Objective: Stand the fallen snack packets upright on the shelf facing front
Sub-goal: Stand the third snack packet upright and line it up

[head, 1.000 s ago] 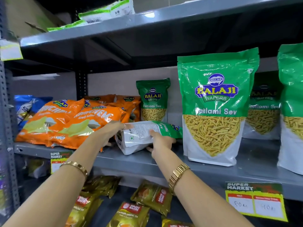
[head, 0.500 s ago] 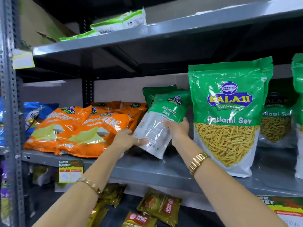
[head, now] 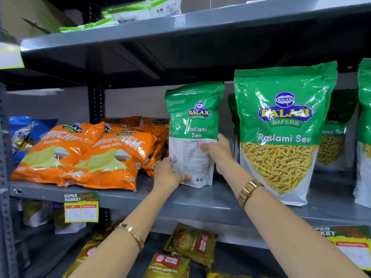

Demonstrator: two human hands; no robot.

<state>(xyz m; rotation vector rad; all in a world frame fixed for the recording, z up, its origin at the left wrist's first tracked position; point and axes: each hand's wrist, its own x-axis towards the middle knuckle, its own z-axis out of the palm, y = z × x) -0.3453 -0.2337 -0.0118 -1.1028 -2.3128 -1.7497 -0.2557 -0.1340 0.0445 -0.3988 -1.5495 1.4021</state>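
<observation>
A small green-and-white Ratlami Sev packet [head: 192, 125] stands almost upright on the grey middle shelf [head: 200, 199], its printed back side towards me. My left hand [head: 167, 174] grips its lower left corner. My right hand [head: 217, 152] holds its right edge, thumb across the white panel. A large Ratlami Sev pouch [head: 283, 133] stands upright just to the right, facing front. Orange Crunchem chip packets [head: 90, 155] lie slanted in a pile on the left of the same shelf.
More green pouches [head: 333, 137] stand behind and right of the large one. Blue packets [head: 22, 133] sit at the far left by the rack post. Packets lie flat on the top shelf [head: 140, 13]. Tea packs [head: 190, 243] lie on the shelf below; price tags [head: 81, 207] hang off the edge.
The small green packet lay on its side a second ago; both hands lifted and turned it until it stands near upright. The view has moved closer and slightly left.
</observation>
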